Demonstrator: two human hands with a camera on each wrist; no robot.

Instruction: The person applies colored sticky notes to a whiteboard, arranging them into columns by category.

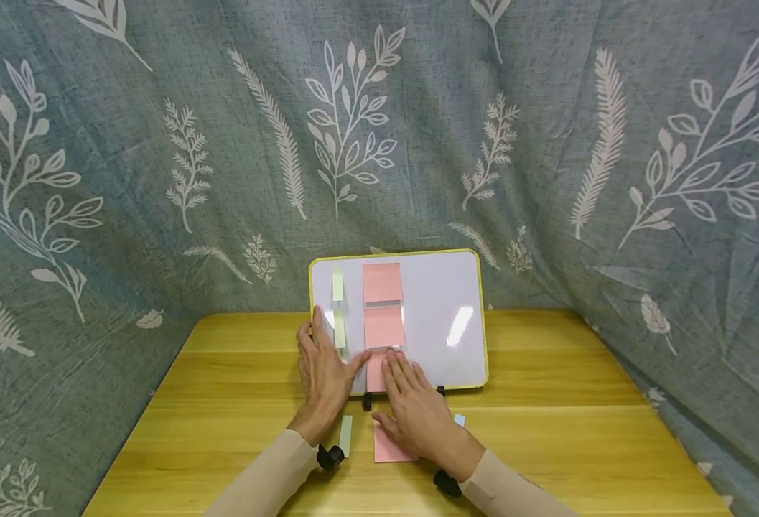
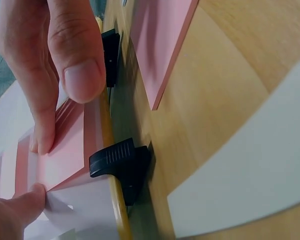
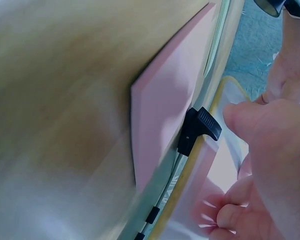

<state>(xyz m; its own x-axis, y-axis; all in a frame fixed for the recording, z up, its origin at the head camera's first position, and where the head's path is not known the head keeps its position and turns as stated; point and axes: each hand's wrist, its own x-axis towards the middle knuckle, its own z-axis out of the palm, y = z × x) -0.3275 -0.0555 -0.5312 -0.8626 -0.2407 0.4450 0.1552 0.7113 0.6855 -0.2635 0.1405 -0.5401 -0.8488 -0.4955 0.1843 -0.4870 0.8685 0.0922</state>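
Observation:
A whiteboard [image 1: 440,309] with a yellow edge leans up on black clips. On it, pink notes [image 1: 382,282] stand in a column, the lowest pink note [image 1: 375,375] near the bottom edge. My right hand [image 1: 418,413] lays its straight fingers on that lowest note, seen in the right wrist view as a hand [image 3: 275,165] over the board. My left hand [image 1: 326,377] has its thumb at the note's upper left corner, its fingers spread over the board's left edge. In the left wrist view the left thumb [image 2: 27,205] touches the note [image 2: 65,157].
Two green strips [image 1: 337,285] are on the board's left part. A pink pad [image 1: 393,449] lies on the table [image 1: 224,402] partly under my right hand, with a green pad [image 1: 346,436] to its left and a blue piece [image 1: 459,419] to its right. A patterned cloth hangs behind.

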